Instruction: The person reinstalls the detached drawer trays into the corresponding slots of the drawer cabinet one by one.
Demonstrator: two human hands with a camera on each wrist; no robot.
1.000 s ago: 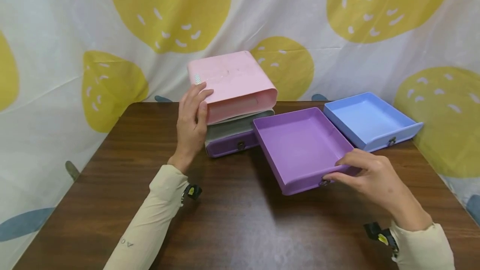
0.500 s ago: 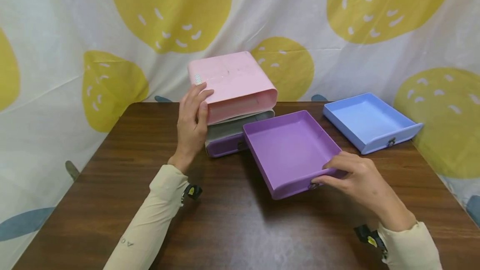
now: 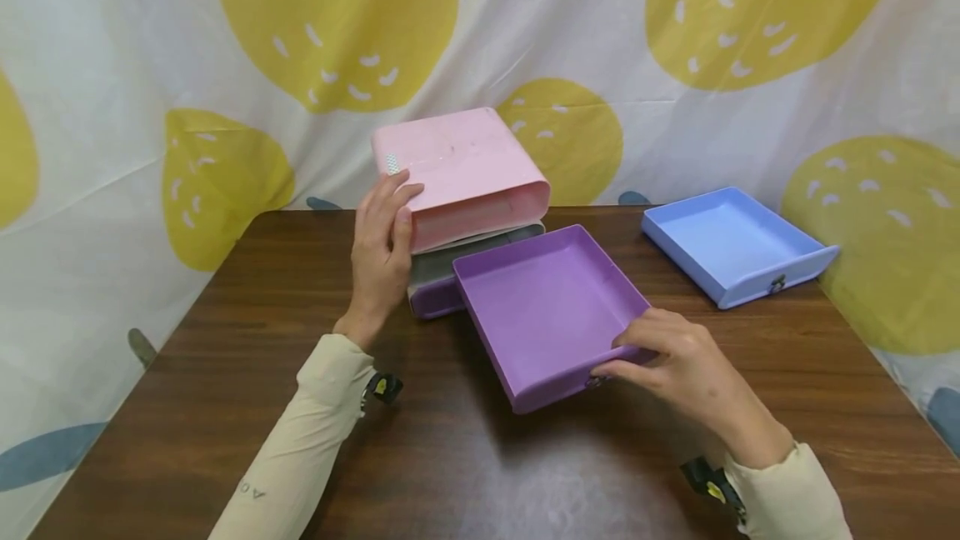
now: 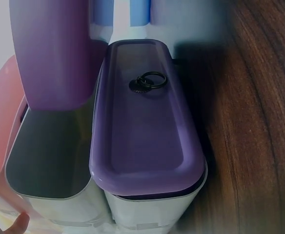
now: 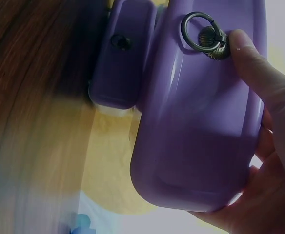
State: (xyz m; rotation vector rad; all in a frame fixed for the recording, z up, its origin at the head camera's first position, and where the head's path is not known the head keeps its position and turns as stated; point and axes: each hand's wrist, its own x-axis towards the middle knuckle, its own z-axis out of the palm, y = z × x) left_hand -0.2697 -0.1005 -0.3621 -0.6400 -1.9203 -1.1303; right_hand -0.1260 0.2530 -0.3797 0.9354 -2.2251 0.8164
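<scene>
One of two purple drawers is held up off the table, in front of the stack's right part, by the right hand, which pinches its front wall, thumb beside the single ring pull. The left hand lies with extended fingers on one pink box, topmost of three stacked tiers, above one open grey tier and one bottom tier holding the second purple drawer. One blue drawer sits apart at right, before one lemon-print cloth.

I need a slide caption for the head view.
Left hand on the pink case, right hand gripping a purple drawer.
</scene>
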